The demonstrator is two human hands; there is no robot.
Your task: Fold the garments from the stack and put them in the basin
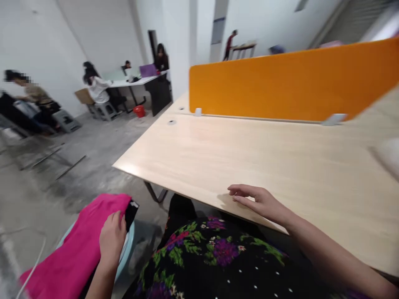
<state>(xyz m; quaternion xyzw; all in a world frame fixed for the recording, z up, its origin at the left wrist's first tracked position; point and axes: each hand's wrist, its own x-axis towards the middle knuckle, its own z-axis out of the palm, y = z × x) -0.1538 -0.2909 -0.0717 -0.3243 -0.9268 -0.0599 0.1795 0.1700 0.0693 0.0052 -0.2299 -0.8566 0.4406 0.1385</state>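
Note:
My left hand (112, 240) reaches down to my left and rests on a bright pink cloth (75, 249), fingers curled over its edge, beside a black item (132, 209) lying under the cloth. The cloth sits on a pale blue stool (128, 245). My right hand (260, 202) lies near the front edge of a light wooden desk (249, 153), fingers slightly apart, holding nothing. My lap in a black floral garment (212, 257) fills the bottom of the view.
An orange divider panel (289, 83) stands along the desk's back edge. A blurred pale object (389, 158) lies at the desk's right edge. Several people sit at a white table (134, 81) across the grey concrete floor; a red bucket (139, 111) stands by it.

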